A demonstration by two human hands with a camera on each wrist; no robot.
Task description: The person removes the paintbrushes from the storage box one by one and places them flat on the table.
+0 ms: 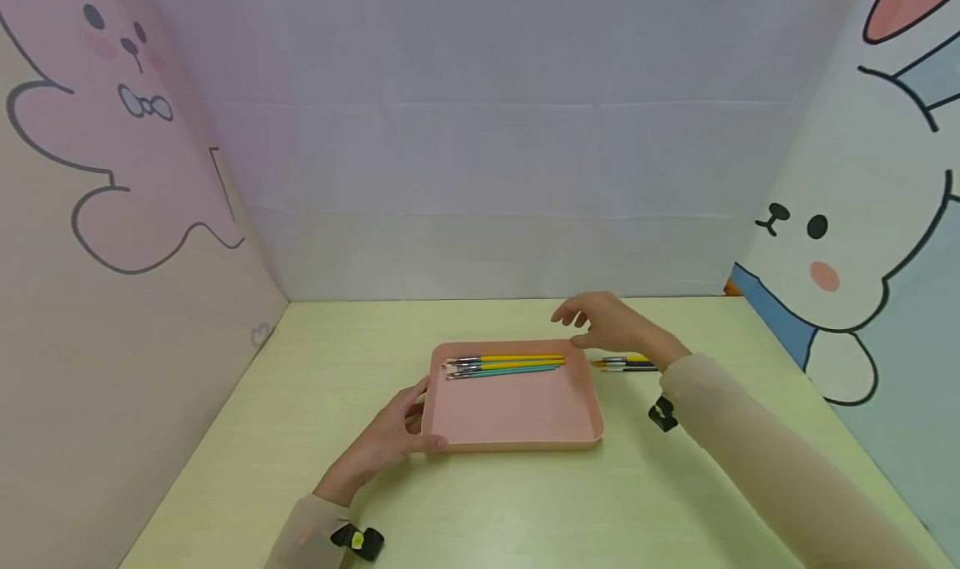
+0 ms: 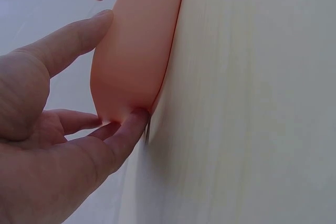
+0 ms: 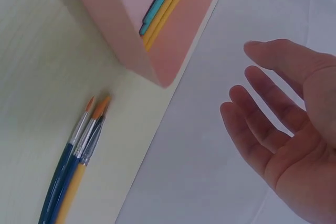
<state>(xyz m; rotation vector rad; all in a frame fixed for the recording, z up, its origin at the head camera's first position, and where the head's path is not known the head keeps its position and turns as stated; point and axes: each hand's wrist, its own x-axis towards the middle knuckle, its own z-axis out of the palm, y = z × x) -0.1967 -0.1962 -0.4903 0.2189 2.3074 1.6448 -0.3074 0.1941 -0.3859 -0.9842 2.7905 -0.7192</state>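
Observation:
A pink rectangular tray (image 1: 517, 419) lies on the table. My left hand (image 1: 386, 440) grips its near left corner, with the thumb and fingers on either side of that corner in the left wrist view. Several paintbrushes (image 1: 517, 367) with yellow and teal handles lie side by side in the tray's far half. Above the tray's far right corner hovers my right hand (image 1: 611, 323), fingers loosely bent and holding nothing. To the right of the tray, three loose paintbrushes (image 3: 76, 156), two dark blue and one yellow, rest on the table; my right forearm partly hides them in the head view.
The pale wooden tabletop (image 1: 510, 502) runs back to a whitish wall (image 1: 487, 161). Side panels with cartoon animals, a pink one (image 1: 127, 136) at left and a white rabbit (image 1: 840, 236) at right, enclose it. Each wrist wears a black strap.

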